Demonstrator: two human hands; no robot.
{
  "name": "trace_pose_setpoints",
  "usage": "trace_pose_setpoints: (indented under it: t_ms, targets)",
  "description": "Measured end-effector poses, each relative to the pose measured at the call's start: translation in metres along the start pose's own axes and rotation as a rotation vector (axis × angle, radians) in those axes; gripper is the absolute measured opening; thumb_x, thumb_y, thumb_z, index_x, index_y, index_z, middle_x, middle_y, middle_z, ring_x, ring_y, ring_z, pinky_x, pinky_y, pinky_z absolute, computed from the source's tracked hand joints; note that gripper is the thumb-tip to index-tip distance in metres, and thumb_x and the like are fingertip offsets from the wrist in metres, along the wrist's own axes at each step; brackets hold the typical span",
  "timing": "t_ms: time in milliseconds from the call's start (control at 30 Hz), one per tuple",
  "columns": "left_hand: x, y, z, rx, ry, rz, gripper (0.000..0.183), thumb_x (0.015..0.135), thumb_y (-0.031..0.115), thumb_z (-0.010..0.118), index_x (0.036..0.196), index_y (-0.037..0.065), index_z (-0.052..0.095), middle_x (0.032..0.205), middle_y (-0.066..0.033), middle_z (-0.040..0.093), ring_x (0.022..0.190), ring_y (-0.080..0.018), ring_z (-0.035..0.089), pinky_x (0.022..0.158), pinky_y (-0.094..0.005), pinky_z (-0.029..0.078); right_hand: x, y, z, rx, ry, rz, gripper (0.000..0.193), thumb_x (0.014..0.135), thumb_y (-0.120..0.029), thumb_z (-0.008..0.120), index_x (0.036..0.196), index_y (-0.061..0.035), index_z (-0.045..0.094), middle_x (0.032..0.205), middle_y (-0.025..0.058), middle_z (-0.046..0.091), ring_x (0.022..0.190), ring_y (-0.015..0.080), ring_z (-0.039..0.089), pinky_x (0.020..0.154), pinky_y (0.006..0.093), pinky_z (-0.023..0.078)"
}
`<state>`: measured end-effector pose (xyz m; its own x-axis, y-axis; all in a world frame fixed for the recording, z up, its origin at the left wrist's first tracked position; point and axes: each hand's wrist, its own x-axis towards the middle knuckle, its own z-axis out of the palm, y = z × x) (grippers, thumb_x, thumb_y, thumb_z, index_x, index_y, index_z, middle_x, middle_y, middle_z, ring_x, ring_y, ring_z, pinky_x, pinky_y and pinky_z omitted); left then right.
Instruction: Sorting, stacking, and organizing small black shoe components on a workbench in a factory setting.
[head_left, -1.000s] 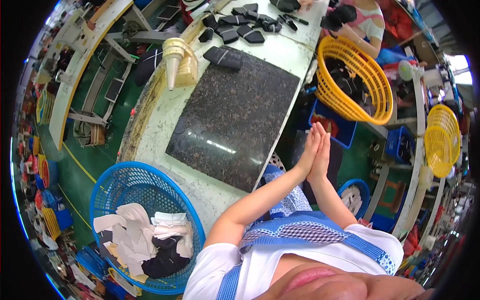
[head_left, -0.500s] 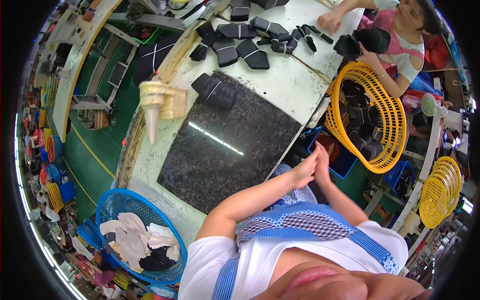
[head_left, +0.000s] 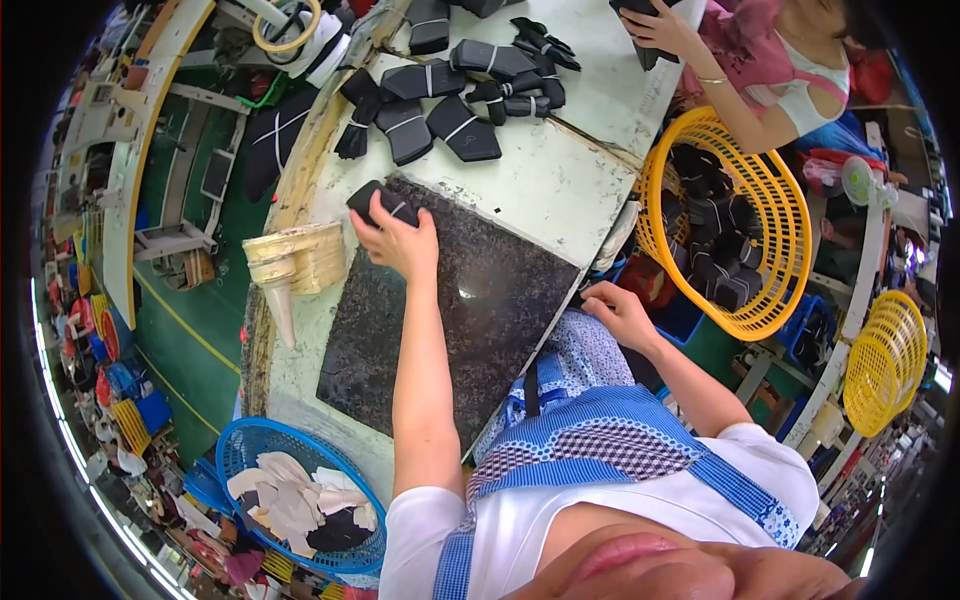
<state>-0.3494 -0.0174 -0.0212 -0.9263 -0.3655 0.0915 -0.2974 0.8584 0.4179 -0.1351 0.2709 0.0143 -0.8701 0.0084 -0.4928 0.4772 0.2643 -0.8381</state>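
My left hand (head_left: 402,240) is wrapped over the near side of a bundle of black pieces (head_left: 391,199), tied with a pale band, at the far left corner of the dark speckled slab (head_left: 455,300). Its thumb and fingers grip the bundle from either side. My right hand (head_left: 622,316) is beside the table's right edge, over my apron, with its fingers curled in. A small dark bit shows at those fingertips, too small to name. Several more banded black bundles (head_left: 404,132) lie farther back on the pale tabletop (head_left: 545,180).
A tape dispenser (head_left: 290,262) sits on the table's left edge. The blue basket (head_left: 235,440) at lower left holds cloth scraps. To the right, a yellow basket (head_left: 655,235) holds black bundles. Across the table, a co-worker's hand (head_left: 660,30) holds a black stack.
My hands have parted from being pressed together. The left reached out to the bundle on the slab; the right drew back by the table edge. The co-worker's black stack moved farther away.
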Motion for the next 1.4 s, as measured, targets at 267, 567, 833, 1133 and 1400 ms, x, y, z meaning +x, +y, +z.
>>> trace_pose_setpoints:
  t_ms: [267, 567, 833, 1133, 1400]
  targets:
    - [-0.005, 0.044, -0.063, -0.479, -0.077, 0.648, 0.055, 0.063, 0.011, 0.067, 0.117, 0.007, 0.059, 0.140, -0.0250, 0.047, 0.130, -0.0436, 0.045, 0.106, -0.0508, 0.039, 0.005, -0.020, -0.013, 0.030, 0.109, -0.027, 0.016, 0.098, -0.009, 0.059, 0.108, 0.0021, 0.066, 0.090, 0.0095, 0.072, 0.087, 0.0152, 0.069, 0.076, 0.0292, 0.053]
    - [-0.040, 0.046, -0.046, -0.220, -0.409, 1.041, 0.045, 0.074, 0.003, 0.063, 0.118, 0.008, 0.065, 0.146, -0.0077, 0.053, 0.144, -0.0303, 0.037, 0.120, -0.0584, 0.022, 0.001, -0.120, -0.018, -0.114, -0.035, -0.284, 0.020, 0.092, -0.001, 0.063, 0.111, -0.0001, 0.067, 0.101, 0.0132, 0.070, 0.094, 0.0239, 0.068, 0.083, 0.0335, 0.052]
    - [-0.220, -0.084, -0.132, -0.436, -0.564, 0.177, 0.029, 0.084, -0.001, 0.055, 0.109, 0.005, 0.069, 0.111, -0.0132, 0.070, 0.109, -0.0326, 0.065, 0.095, -0.0414, 0.051, -0.019, -0.291, 0.028, 0.443, -0.654, -1.404, 0.014, 0.093, -0.003, 0.054, 0.082, -0.0078, 0.061, 0.088, 0.0114, 0.066, 0.073, 0.0245, 0.067, 0.048, 0.0274, 0.043]
    - [-0.277, -0.105, -0.180, -0.652, -0.457, -0.323, 0.028, 0.091, -0.003, 0.049, 0.112, 0.000, 0.067, 0.111, -0.0107, 0.073, 0.106, -0.0203, 0.068, 0.095, -0.0320, 0.050, -0.065, -0.296, 0.065, 0.370, -0.463, -1.471, 0.015, 0.083, -0.001, 0.061, 0.074, -0.0116, 0.057, 0.072, 0.0018, 0.059, 0.053, 0.0115, 0.051, 0.044, 0.0225, 0.033]
    - [-0.257, -0.117, -0.190, -0.886, -0.495, -0.213, 0.024, 0.095, -0.001, 0.053, 0.114, 0.000, 0.066, 0.112, -0.0111, 0.073, 0.108, -0.0205, 0.068, 0.098, -0.0324, 0.049, -0.085, -0.279, 0.117, 0.069, -0.304, -1.639, 0.008, 0.079, -0.005, 0.064, 0.082, -0.0132, 0.064, 0.068, 0.0023, 0.063, 0.055, 0.0109, 0.054, 0.044, 0.0224, 0.035]
